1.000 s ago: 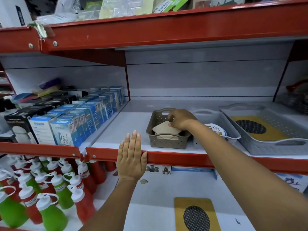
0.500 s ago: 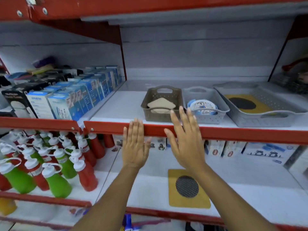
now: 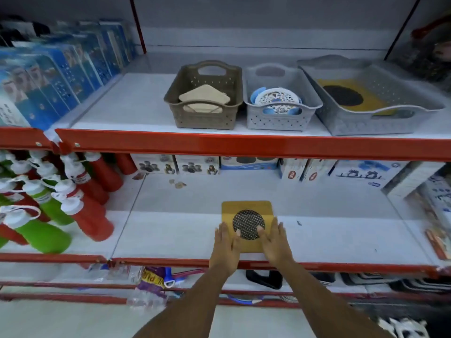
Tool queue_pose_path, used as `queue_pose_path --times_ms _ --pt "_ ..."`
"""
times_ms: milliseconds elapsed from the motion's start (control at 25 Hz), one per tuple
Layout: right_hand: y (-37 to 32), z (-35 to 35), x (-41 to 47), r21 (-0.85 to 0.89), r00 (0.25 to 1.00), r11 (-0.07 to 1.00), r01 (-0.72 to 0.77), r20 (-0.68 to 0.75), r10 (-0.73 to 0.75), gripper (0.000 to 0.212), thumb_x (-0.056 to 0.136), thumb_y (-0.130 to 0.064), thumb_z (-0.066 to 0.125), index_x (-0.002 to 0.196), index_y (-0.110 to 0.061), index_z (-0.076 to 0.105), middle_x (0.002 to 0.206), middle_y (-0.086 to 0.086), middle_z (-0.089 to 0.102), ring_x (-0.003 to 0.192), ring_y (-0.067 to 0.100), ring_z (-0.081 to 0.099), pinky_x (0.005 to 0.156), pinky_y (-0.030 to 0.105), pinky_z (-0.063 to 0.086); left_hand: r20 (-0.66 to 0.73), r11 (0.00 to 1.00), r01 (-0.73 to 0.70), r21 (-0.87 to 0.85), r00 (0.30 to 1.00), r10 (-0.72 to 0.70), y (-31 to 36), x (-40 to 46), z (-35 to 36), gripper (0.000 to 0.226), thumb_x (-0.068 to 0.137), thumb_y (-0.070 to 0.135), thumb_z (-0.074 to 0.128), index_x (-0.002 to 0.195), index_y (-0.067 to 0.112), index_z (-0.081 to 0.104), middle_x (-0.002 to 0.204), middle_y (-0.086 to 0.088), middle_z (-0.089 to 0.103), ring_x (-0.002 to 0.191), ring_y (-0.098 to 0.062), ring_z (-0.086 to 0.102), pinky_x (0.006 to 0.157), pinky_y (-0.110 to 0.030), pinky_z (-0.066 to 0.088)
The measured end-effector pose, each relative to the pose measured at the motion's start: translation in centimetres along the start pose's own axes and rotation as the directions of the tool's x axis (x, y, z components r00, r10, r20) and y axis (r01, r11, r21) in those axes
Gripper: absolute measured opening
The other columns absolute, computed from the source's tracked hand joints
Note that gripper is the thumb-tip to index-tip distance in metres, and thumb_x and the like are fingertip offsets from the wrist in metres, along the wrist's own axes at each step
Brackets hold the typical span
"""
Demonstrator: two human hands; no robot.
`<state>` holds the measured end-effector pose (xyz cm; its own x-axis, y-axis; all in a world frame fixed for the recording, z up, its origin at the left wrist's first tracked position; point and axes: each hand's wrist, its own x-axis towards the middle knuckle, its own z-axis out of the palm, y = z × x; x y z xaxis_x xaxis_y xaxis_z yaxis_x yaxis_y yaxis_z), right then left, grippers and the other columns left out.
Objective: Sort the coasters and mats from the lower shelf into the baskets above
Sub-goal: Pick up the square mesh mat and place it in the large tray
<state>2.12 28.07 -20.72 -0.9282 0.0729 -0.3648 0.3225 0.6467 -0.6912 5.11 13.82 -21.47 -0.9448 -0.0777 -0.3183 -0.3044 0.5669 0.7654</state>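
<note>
A yellow mat with a black mesh circle point(image 3: 246, 209) lies flat on the lower shelf near its front edge. My left hand point(image 3: 227, 242) rests on the mat's left side and my right hand point(image 3: 274, 240) on its right side, fingers spread, thumbs on the mesh. On the upper shelf stand a brown basket point(image 3: 205, 118) with beige coasters, a small grey basket point(image 3: 275, 119) with blue-and-white round coasters, and a large grey tray basket point(image 3: 353, 123) holding another yellow mat.
Red and green squeeze bottles point(image 3: 61, 206) crowd the lower shelf's left. Boxed goods point(image 3: 249, 163) line its back and right. Blue boxes point(image 3: 56, 76) fill the upper shelf's left. A red shelf rail point(image 3: 244, 143) runs between the levels.
My right hand left the brown basket and both hands dropped from the upper rail down onto the yellow mat. The view tilted downward.
</note>
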Motion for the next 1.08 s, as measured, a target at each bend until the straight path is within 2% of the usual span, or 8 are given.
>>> queue_pose_path --times_ms 80,160,240,320,400,600,800,1080 --pt "-0.6 -0.2 0.2 0.302 0.985 0.938 -0.169 0.018 0.172 0.073 0.096 -0.047 0.037 0.152 -0.011 0.006 0.16 0.015 0.016 0.147 0.032 0.017 0.118 0.044 0.019 0.003 0.958 0.154 -0.243 0.987 -0.158 1.3 0.9 0.8 0.067 0.099 0.039 0.031 0.15 0.009 0.0 0.16 -0.008 0.002 0.147 -0.023 0.001 0.121 -0.036 0.007" --pt "-1.1 -0.8 0.4 0.489 0.964 0.836 -0.248 0.037 0.264 0.068 0.097 -0.038 0.044 0.152 -0.012 0.013 0.158 0.013 0.025 0.144 0.033 0.025 0.114 0.044 0.025 -0.041 0.908 0.273 -0.318 0.953 -0.301 2.3 1.8 0.9 0.068 0.097 0.032 0.043 0.15 0.008 0.007 0.158 -0.01 0.014 0.144 -0.029 0.018 0.118 -0.04 0.021" --pt "-1.0 -2.4 0.8 0.531 0.94 0.788 -0.312 0.052 0.337 0.059 0.094 -0.022 0.054 0.146 -0.005 0.031 0.148 0.016 0.041 0.134 0.033 0.041 0.108 0.041 0.035 -0.045 0.844 0.398 -0.36 0.896 -0.442 2.6 2.8 -0.2 0.068 0.09 0.023 0.058 0.146 0.004 0.024 0.15 -0.014 0.032 0.133 -0.033 0.038 0.107 -0.039 0.037" --pt "-0.5 -3.9 0.7 0.548 0.933 0.772 -0.322 0.044 0.357 0.034 0.086 -0.002 0.06 0.119 0.004 0.058 0.116 0.021 0.064 0.103 0.031 0.059 0.087 0.036 0.049 0.026 0.75 0.446 -0.489 0.866 -0.499 2.3 3.3 -1.9 0.045 0.081 0.008 0.066 0.122 -0.003 0.052 0.126 -0.019 0.056 0.109 -0.032 0.057 0.09 -0.038 0.048" --pt "0.2 -5.0 -0.7 0.623 0.941 0.718 -0.312 0.097 0.325 0.021 0.08 0.008 0.062 0.1 0.001 0.065 0.103 0.022 0.069 0.084 0.028 0.064 0.071 0.031 0.051 0.121 0.7 0.427 -0.572 0.888 -0.443 2.5 1.8 -3.5 0.019 0.078 -0.007 0.066 0.096 -0.002 0.061 0.103 -0.018 0.064 0.09 -0.029 0.061 0.083 -0.038 0.051" --pt "0.6 -7.4 -6.0 0.722 0.97 0.649 -0.241 0.152 0.191 0.031 0.082 0.006 0.065 0.109 -0.006 0.056 0.103 0.015 0.068 0.083 0.027 0.064 0.064 0.033 0.05 0.129 0.767 0.212 -0.606 0.977 -0.168 3.2 -4.6 -7.5 0.035 0.074 -0.006 0.073 0.105 0.005 0.06 0.096 -0.012 0.07 0.083 -0.02 0.067 0.064 -0.026 0.053" --pt "-0.7 -10.4 -11.1 0.737 1.0 0.676 0.01 -0.012 -0.002 0.023 0.085 -0.004 0.064 0.108 -0.005 0.062 0.092 0.009 0.071 0.076 0.018 0.068 0.057 0.024 0.057 0.094 0.831 0.002 -0.556 0.994 0.061 5.3 -7.6 -10.3 0.036 0.07 -0.005 0.076 0.1 0.007 0.061 0.088 -0.009 0.071 0.071 -0.01 0.07 0.058 -0.015 0.054" --pt "-5.6 -18.8 -13.6 0.733 0.923 0.562 0.383 -0.323 -0.209 0.028 0.074 -0.015 0.068 0.102 -0.01 0.067 0.084 0.001 0.077 0.075 0.01 0.07 0.065 0.021 0.058 -0.091 0.743 -0.367 -0.56 0.918 0.385 14.7 -9.0 -13.1 0.033 0.069 -0.001 0.077 0.097 0.013 0.066 0.084 -0.005 0.076 0.076 -0.014 0.07 0.068 -0.019 0.057"
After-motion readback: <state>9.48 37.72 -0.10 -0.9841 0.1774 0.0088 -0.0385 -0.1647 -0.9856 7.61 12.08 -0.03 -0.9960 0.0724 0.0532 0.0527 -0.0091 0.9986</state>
